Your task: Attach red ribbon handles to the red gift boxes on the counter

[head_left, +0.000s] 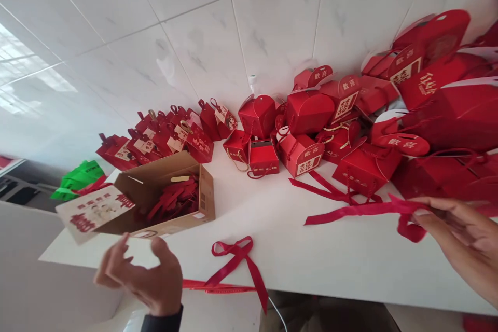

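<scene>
My right hand (459,233) is at the right, pinching a red ribbon (354,211) between thumb and fingers. One long tail of it stretches left over the white table, and a loop hangs below my fingertips. My left hand (143,275) is in front of the cardboard carton (208,197), fingers curled and apart, nothing held. Just beyond its fingertips a pale card (97,212) with red lettering slants across the carton's left side, slightly blurred. Red strap-like pieces (175,199) lie inside the carton. Another looped red ribbon (237,259) lies at the table's front edge.
Several small red boxes with loops (155,137) stand behind the carton. Many red gift boxes (307,111) with cord handles crowd the back and right against the tiled wall (272,21). A bright green bag (80,179) is at the left. The white table (280,244) ends near me.
</scene>
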`<action>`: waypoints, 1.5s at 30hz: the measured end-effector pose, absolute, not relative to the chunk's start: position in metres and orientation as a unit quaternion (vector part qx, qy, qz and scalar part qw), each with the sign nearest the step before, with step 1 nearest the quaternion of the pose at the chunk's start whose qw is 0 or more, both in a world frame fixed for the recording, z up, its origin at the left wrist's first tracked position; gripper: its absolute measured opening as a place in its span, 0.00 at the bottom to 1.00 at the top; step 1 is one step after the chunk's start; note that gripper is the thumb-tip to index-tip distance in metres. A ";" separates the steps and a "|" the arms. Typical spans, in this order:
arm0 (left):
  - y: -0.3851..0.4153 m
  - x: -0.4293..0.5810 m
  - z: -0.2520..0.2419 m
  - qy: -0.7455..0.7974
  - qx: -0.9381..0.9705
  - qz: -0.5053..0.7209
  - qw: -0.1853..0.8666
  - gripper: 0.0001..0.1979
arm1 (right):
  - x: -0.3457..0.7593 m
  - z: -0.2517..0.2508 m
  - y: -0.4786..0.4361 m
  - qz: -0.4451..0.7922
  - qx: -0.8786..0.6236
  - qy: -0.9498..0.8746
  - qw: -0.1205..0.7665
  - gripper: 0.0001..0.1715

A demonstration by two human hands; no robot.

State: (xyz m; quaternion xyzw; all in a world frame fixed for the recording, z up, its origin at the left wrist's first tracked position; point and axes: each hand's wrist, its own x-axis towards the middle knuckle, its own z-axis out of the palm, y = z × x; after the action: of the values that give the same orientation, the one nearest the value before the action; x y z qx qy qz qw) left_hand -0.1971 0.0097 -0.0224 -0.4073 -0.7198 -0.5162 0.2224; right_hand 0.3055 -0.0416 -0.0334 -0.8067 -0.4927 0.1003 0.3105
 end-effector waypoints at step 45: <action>0.170 -0.016 -0.006 -0.648 -0.630 -0.427 -0.035 0.11 | 0.229 -0.076 -0.025 0.223 -0.721 -0.543 0.369 0.20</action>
State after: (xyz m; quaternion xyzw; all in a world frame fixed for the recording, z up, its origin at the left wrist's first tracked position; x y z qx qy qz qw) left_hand -0.0155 0.1697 -0.0059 -0.6298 -0.6481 -0.4267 -0.0353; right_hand 0.2290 -0.0245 -0.0763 -0.7206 -0.5428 0.2229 0.3693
